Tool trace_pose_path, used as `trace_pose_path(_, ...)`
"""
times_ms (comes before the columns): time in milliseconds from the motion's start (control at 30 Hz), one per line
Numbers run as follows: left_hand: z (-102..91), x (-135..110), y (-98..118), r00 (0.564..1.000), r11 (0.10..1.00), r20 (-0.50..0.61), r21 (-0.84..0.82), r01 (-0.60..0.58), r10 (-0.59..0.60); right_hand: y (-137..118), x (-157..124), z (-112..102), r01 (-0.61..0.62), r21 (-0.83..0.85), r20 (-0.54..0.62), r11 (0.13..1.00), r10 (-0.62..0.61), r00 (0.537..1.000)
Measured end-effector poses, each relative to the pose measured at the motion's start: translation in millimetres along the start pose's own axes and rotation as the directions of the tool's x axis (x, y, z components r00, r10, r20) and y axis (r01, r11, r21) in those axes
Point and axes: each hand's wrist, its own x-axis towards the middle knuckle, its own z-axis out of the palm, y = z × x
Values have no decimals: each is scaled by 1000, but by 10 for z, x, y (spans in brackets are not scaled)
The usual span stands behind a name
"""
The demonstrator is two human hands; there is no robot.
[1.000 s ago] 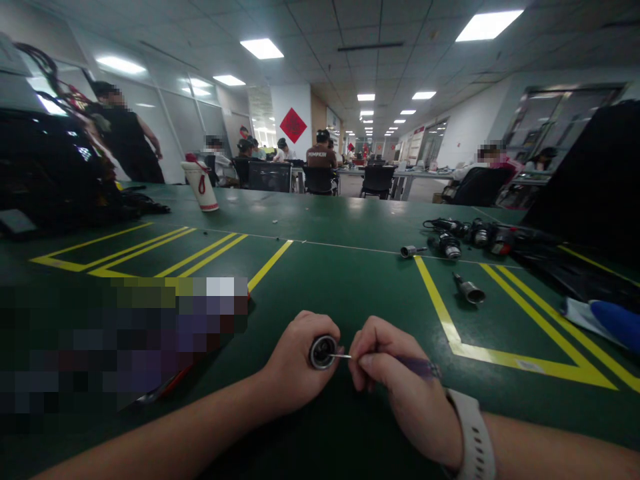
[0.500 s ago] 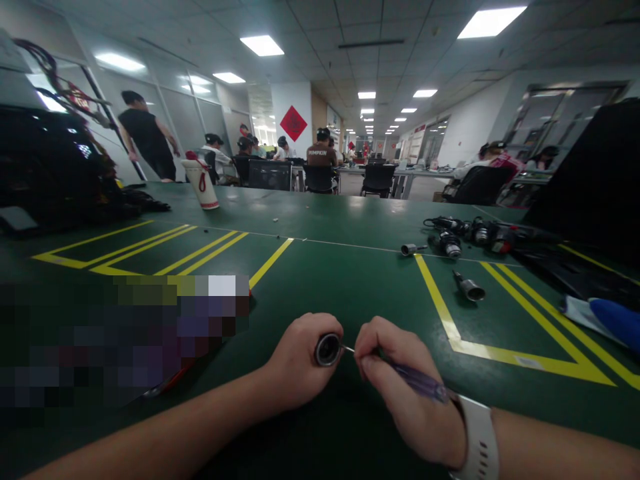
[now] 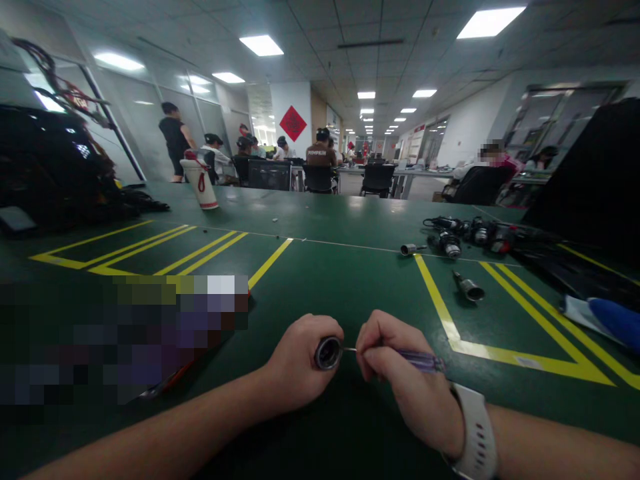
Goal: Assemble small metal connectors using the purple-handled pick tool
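My left hand (image 3: pixel 303 360) is wrapped round a metal cylinder (image 3: pixel 328 353), its round open end facing me. Most of the cylinder is hidden in the fist. My right hand (image 3: pixel 395 367) pinches a screwdriver (image 3: pixel 420 361) with a clear purplish handle that lies back along the palm. The screwdriver's thin shaft points left and meets the side of the cylinder near its rim; whether the tip is in a screw cannot be seen. Both hands are just above the near part of the green table (image 3: pixel 340 280).
To the right lie a cup-shaped metal part with a stem (image 3: pixel 470 288), a similar smaller part (image 3: pixel 411 249) and several dark tools (image 3: pixel 450 241). A white cup (image 3: pixel 201 183) stands far left. Yellow tape (image 3: pixel 450 327) marks the table. People sit beyond, and a person (image 3: pixel 175 140) stands at left.
The right hand has turned slightly, so the screwdriver handle now lies nearer to level. My left hand and the cylinder have hardly moved. A person in the background has walked to the right.
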Motion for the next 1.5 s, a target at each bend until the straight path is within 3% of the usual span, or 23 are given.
trace_pose_path(333, 11, 4, -6, 996, 995, 77, -94, 42, -35, -32, -4, -8, 174, -91, 32, 981, -172, 985)
trace_pose_path(700, 10, 2, -20, 998, 998, 56, -69, -9, 12, 24, 64, -28, -6, 88, -27, 996, 8, 1000)
trace_pose_path(833, 1, 14, 4, 998, 998, 59, -62, 4, -1, 33, 47, -24, 14, 83, -19, 996, -12, 1000)
trace_pose_path(1100, 18, 1, -13, 999, 999, 43, -40, -5, 7, -34, -12, -1, 150, -78, 18, 986, -149, 989)
trace_pose_path(1500, 1, 7, -3, 1000, 997, 23, -83, -8, 10, 4, 24, -25, 20, 61, 4, 998, -20, 1000)
